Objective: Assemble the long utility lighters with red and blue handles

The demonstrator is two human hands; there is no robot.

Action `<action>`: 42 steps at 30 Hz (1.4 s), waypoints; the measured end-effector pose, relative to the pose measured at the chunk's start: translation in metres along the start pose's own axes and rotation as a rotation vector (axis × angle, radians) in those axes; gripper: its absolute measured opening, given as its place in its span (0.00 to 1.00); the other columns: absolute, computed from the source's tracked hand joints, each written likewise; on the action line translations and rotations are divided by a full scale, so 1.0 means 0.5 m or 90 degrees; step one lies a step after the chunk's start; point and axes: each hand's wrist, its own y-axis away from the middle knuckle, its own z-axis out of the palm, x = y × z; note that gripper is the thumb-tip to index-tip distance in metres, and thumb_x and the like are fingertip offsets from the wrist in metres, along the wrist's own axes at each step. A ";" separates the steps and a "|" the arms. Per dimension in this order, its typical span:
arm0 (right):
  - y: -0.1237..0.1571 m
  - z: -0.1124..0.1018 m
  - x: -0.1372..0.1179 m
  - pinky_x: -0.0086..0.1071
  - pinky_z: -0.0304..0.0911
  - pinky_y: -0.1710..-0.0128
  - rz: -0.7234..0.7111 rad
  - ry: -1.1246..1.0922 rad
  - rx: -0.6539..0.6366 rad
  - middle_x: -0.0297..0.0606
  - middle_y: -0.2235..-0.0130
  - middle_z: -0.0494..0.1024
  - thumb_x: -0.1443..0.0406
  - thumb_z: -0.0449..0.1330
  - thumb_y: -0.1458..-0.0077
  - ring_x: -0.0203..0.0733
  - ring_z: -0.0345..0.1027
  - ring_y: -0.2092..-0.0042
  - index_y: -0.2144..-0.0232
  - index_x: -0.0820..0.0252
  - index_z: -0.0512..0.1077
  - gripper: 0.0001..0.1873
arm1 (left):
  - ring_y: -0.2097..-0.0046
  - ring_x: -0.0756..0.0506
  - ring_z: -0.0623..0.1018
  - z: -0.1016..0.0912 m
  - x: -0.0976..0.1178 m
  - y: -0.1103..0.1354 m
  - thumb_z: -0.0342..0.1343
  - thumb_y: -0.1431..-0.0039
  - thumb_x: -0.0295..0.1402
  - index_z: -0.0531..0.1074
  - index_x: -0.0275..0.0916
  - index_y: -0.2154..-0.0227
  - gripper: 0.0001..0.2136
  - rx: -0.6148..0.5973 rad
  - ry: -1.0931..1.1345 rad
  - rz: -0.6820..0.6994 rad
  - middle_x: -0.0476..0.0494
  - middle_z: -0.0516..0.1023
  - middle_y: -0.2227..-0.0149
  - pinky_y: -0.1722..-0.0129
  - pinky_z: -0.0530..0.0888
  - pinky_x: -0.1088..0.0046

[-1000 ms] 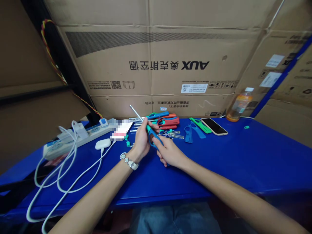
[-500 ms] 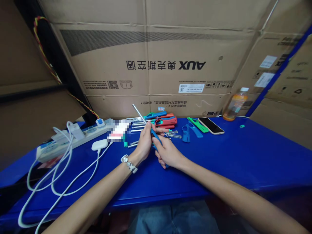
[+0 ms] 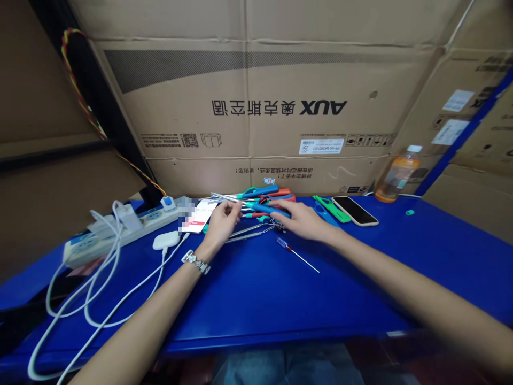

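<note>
A long-nosed lighter with a blue handle (image 3: 262, 207) and a metal tube lies across the near side of a pile. My left hand (image 3: 221, 222) pinches its tube. My right hand (image 3: 304, 218) grips the rear of its handle between thumb and fingers. Under and behind it are several more such lighters, among them one with a blue handle (image 3: 267, 191); red handles also show. Bare metal rods (image 3: 245, 233) with thin wires lie just below the hands. A small screwdriver (image 3: 298, 254) with a clear purplish handle rests on the table, touched by neither hand.
Green (image 3: 339, 210) and blue (image 3: 323, 212) plastic handle pieces lie right of the pile, beside a phone (image 3: 356, 210) and an orange drink bottle (image 3: 397, 174). At left are a power strip (image 3: 136, 229), white cables and a white charging case (image 3: 166, 240). Cardboard (image 3: 192, 117) stands behind the table.
Both hands have carried the blue lighter forward from upright over the table to nearly flat on the pile. My right hand has moved right along its handle. The screwdriver now shows on the table.
</note>
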 end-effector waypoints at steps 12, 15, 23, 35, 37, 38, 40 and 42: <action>-0.157 -0.015 0.116 0.47 0.56 0.49 -0.094 0.279 -0.018 0.49 0.47 0.72 0.60 0.54 0.37 0.55 0.64 0.46 0.46 0.58 0.69 0.19 | 0.33 0.33 0.60 0.015 -0.044 -0.027 0.46 0.34 0.37 0.68 0.36 0.44 0.19 -0.234 -0.484 0.146 0.31 0.62 0.35 0.35 0.58 0.51; -0.147 0.007 0.119 0.47 0.56 0.49 -0.090 0.263 0.014 0.50 0.48 0.71 0.59 0.53 0.37 0.55 0.63 0.46 0.46 0.57 0.70 0.19 | 0.32 0.32 0.57 0.024 -0.056 -0.025 0.43 0.32 0.40 0.64 0.37 0.41 0.22 -0.231 -0.520 0.130 0.31 0.58 0.33 0.35 0.57 0.48; -0.093 0.038 0.114 0.47 0.55 0.50 -0.097 0.237 0.119 0.47 0.51 0.71 0.63 0.52 0.39 0.55 0.62 0.48 0.49 0.56 0.71 0.18 | 0.29 0.33 0.49 0.046 -0.032 0.044 0.42 0.33 0.36 0.57 0.29 0.36 0.25 -0.193 -0.548 0.138 0.26 0.48 0.30 0.33 0.52 0.49; 0.093 -0.020 0.111 0.37 0.63 0.56 0.101 0.165 0.165 0.45 0.54 0.71 0.69 0.49 0.39 0.44 0.68 0.57 0.55 0.60 0.71 0.14 | 0.46 0.35 0.73 0.109 0.034 0.041 0.48 0.33 0.38 0.72 0.39 0.51 0.14 -0.389 -0.457 0.350 0.34 0.74 0.48 0.45 0.69 0.54; 0.124 -0.035 0.129 0.37 0.64 0.56 0.179 0.170 0.164 0.44 0.55 0.72 0.66 0.52 0.40 0.43 0.69 0.58 0.55 0.60 0.70 0.12 | 0.49 0.36 0.75 0.143 0.045 0.015 0.50 0.35 0.36 0.73 0.39 0.54 0.12 -0.430 -0.475 0.358 0.35 0.75 0.51 0.47 0.71 0.57; 0.136 -0.042 0.137 0.37 0.64 0.56 0.209 0.176 0.167 0.43 0.55 0.72 0.65 0.54 0.40 0.44 0.69 0.57 0.55 0.59 0.70 0.11 | 0.49 0.37 0.75 0.163 0.050 0.006 0.51 0.35 0.34 0.73 0.38 0.54 0.11 -0.446 -0.492 0.362 0.36 0.76 0.52 0.48 0.71 0.58; 0.150 -0.051 0.147 0.38 0.64 0.54 0.259 0.190 0.171 0.43 0.55 0.72 0.62 0.56 0.40 0.45 0.70 0.55 0.55 0.59 0.70 0.12 | 0.51 0.38 0.76 0.205 0.056 -0.008 0.53 0.36 0.33 0.74 0.37 0.57 0.09 -0.468 -0.533 0.366 0.37 0.77 0.55 0.50 0.71 0.61; 0.154 -0.054 0.149 0.38 0.64 0.52 0.295 0.210 0.166 0.44 0.53 0.73 0.59 0.56 0.41 0.46 0.70 0.53 0.54 0.59 0.70 0.14 | 0.54 0.39 0.77 0.244 0.059 -0.015 0.54 0.37 0.32 0.76 0.36 0.60 0.08 -0.485 -0.567 0.362 0.38 0.79 0.59 0.54 0.73 0.64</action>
